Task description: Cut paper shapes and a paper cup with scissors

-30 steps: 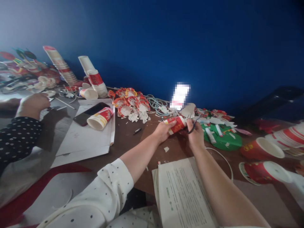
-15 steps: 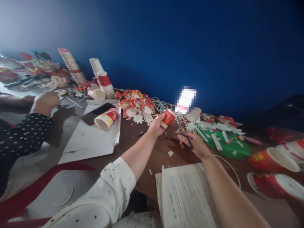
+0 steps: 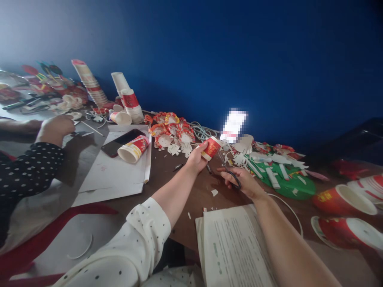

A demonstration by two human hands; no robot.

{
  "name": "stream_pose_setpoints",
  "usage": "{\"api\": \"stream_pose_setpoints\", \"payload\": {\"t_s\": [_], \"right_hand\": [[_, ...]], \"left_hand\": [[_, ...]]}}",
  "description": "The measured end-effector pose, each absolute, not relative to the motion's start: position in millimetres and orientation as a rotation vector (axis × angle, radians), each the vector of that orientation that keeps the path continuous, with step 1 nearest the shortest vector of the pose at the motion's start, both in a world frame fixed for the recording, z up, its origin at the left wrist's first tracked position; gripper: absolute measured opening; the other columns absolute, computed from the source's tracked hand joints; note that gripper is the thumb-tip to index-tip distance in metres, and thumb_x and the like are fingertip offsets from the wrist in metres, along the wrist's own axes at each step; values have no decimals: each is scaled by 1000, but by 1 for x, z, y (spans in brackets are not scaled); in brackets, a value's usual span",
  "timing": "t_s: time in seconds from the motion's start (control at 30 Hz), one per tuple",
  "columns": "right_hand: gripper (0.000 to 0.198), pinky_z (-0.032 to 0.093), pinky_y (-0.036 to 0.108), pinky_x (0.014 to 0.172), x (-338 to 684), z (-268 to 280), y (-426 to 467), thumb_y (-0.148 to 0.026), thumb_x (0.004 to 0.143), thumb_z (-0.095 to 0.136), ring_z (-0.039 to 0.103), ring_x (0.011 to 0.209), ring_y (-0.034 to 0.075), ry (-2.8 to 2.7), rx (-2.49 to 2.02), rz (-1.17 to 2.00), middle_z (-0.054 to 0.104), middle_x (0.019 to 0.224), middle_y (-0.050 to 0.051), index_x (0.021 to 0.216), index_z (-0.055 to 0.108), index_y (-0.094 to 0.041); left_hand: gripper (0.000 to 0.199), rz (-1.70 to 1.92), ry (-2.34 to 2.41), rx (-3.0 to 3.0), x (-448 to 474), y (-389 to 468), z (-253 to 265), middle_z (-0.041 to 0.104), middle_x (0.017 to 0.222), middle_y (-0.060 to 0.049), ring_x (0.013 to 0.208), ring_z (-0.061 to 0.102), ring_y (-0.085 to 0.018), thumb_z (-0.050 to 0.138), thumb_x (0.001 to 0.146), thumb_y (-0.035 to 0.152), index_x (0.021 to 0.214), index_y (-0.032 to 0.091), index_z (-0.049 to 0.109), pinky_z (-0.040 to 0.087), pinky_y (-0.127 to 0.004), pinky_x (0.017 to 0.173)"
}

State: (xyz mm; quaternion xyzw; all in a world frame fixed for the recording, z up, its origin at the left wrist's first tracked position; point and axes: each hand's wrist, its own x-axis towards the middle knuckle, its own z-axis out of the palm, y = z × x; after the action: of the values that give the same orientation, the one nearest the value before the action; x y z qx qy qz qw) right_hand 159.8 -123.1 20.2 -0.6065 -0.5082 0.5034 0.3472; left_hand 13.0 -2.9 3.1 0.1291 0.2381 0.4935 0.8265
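My left hand [image 3: 197,158] is closed around a red and white paper cup [image 3: 212,148], which lies tilted in its grip. My right hand [image 3: 239,181] has its fingers in the dark handles of a pair of scissors [image 3: 234,179]. The blades point up toward the cup, close to its right side; whether they touch the paper I cannot tell. Beyond the cup a bright phone screen [image 3: 233,125] stands, blurred out. Cut paper-cup pieces [image 3: 172,131] lie heaped behind my left hand. A small white paper scrap [image 3: 214,192] rests on the brown table [image 3: 191,199] below.
A co-worker's hand [image 3: 56,128] is at the left. Stacked paper cups [image 3: 91,85] stand near the blue wall. A dark phone [image 3: 122,142] and a cup [image 3: 133,149] lie on white board [image 3: 110,175]. Printed sheets [image 3: 230,247] lie before me; a green disc [image 3: 299,187] sits right.
My right hand and the scissors have shifted slightly left and down, and the blades have changed angle beside the cup. My left hand still holds the cup in nearly the same place.
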Motion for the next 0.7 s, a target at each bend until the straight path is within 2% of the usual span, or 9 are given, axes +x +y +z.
{"api": "stream_pose_setpoints", "payload": {"t_s": [0.13, 0.5, 0.7], "right_hand": [[56, 44, 24, 53, 158, 22, -125, -55, 74, 73, 55, 53, 10, -1318, -1568, 1341, 61, 63, -1, 113, 70, -14], [52, 40, 24, 51, 162, 18, -123, -52, 78, 71, 52, 51, 10, -1281, -1448, 1236, 60, 63, 0, 111, 70, -11], [47, 37, 22, 46, 162, 16, -123, -50, 79, 71, 50, 47, 9, -1236, -1379, 1245, 58, 59, -1, 107, 71, -13]], "left_hand": [[7, 1043, 507, 264, 13, -3, 2, 70, 73, -5, 63, 65, -13, 59, 86, 15, 86, 10, 64, 51, -25, 69], [10, 980, 523, 303, 14, -7, 6, 69, 72, -7, 61, 65, -14, 57, 87, 17, 85, 10, 64, 53, -29, 68], [9, 955, 532, 310, 13, -8, 6, 69, 70, -5, 58, 64, -14, 64, 84, 20, 85, 11, 63, 54, -27, 63]]}}
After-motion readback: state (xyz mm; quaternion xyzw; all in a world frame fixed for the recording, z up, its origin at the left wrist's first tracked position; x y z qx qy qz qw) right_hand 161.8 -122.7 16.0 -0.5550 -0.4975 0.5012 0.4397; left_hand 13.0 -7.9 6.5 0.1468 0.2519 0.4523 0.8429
